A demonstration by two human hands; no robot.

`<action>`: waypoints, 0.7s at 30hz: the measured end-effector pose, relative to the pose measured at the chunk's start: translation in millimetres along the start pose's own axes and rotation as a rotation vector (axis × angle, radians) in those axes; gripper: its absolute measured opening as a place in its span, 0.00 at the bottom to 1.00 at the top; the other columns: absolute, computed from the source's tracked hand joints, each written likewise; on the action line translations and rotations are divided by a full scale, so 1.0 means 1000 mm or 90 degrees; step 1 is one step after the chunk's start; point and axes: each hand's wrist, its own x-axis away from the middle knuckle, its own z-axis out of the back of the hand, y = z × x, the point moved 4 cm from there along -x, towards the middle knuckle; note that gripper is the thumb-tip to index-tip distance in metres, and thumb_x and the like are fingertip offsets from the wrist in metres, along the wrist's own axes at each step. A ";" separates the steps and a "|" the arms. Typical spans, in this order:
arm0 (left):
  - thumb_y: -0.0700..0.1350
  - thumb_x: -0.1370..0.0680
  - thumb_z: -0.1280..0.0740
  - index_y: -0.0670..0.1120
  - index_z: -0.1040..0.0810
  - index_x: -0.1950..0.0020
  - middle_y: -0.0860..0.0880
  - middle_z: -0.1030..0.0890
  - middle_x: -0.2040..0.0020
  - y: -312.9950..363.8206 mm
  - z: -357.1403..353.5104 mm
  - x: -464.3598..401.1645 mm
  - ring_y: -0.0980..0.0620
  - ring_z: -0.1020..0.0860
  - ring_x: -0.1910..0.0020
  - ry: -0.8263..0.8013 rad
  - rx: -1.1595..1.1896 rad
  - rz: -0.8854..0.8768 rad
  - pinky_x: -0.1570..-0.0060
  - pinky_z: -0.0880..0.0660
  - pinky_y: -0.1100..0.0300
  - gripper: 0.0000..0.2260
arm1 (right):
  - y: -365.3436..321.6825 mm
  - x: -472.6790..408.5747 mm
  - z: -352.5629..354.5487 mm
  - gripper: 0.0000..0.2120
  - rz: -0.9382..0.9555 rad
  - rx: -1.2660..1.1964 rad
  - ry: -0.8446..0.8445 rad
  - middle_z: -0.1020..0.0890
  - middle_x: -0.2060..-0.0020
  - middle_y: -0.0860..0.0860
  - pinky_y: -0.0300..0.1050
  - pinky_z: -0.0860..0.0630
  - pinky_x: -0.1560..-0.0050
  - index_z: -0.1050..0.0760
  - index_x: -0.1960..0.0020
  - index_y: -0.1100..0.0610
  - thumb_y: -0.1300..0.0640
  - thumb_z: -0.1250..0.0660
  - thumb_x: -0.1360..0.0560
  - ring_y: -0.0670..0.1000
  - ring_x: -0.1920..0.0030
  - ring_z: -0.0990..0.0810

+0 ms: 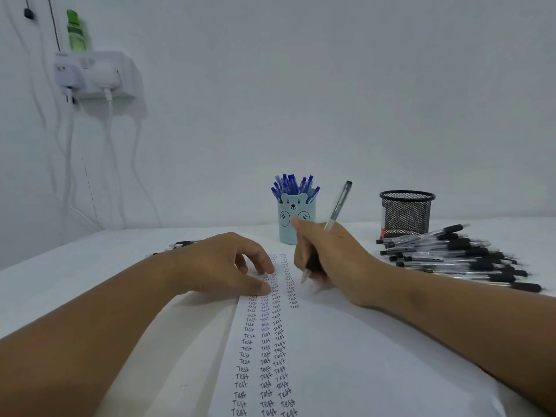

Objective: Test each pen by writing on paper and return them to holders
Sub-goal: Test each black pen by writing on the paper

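Gripping black pen (331, 233) in right hand (328, 260), steadying paper (346, 356) under relaxed left hand (228, 263), risking smudging fresh ink.

Head-worn view; forward-down, near the paper (331, 356)

Place: a plain room at home or a small office, set up as a writing spot.
Walls: bare and white.
Power: a wall shelf (99, 76) holds plugged-in chargers, with white cables (108, 164) hanging down.
Bottle: a green bottle (76, 31) stands on that shelf.
Counter: the counter (60, 272), covered in white, carries stationery.
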 end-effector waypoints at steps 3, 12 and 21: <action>0.56 0.30 0.21 0.61 0.16 0.50 0.64 0.18 0.47 0.001 0.000 0.000 0.56 0.22 0.47 -0.008 0.002 0.000 0.38 0.25 0.55 0.11 | -0.001 -0.003 0.007 0.20 0.045 0.022 0.025 0.32 0.72 0.51 0.41 0.34 0.71 0.35 0.66 0.55 0.50 0.37 0.17 0.52 0.70 0.32; 0.57 0.31 0.20 0.64 0.16 0.51 0.63 0.18 0.47 -0.001 0.000 -0.001 0.55 0.22 0.47 0.002 0.011 -0.001 0.37 0.25 0.53 0.11 | -0.011 -0.006 0.018 0.09 0.241 0.209 0.089 0.29 0.77 0.48 0.47 0.29 0.73 0.27 0.52 0.48 0.45 0.39 0.17 0.50 0.76 0.31; 0.57 0.31 0.20 0.65 0.16 0.51 0.63 0.18 0.47 -0.001 0.000 0.000 0.55 0.22 0.47 0.006 0.001 0.004 0.37 0.25 0.53 0.11 | -0.008 -0.004 0.018 0.09 0.285 0.558 0.014 0.25 0.60 0.41 0.50 0.27 0.53 0.30 0.37 0.48 0.49 0.41 0.16 0.50 0.56 0.25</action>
